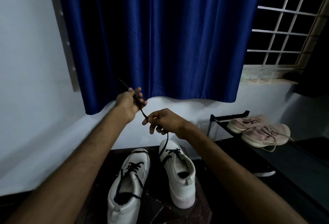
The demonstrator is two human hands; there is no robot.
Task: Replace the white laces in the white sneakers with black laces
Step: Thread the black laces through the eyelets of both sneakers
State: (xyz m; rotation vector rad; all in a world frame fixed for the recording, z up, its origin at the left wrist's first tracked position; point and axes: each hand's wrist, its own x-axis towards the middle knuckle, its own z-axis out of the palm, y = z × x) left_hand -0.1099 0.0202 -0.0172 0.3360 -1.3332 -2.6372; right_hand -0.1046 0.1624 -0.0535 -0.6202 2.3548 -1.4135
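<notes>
"Two white sneakers. Where do they stand?"

"Side by side on a dark surface at the bottom of the view, heels towards the camera. The left sneaker carries black lacing crossed up its front. The right sneaker shows black crossings near the toe only."

"And the loose black lace?"

"It rises from the toe end of the right sneaker to the right hand and runs on through the air to the left hand. Its tip sticks out beyond that hand, towards the upper left."

"How do the hands hold it?"

"The right hand pinches it between thumb and forefinger, the other fingers loosely curled. The left hand is raised a little higher, with its fingers curled round the lace. The hands are near each other, not touching, above the sneakers."

"What else is there?"

"A blue curtain hangs behind, with a white window grille to its right. A pair of pinkish shoes lies on a black rack at the right."
</notes>
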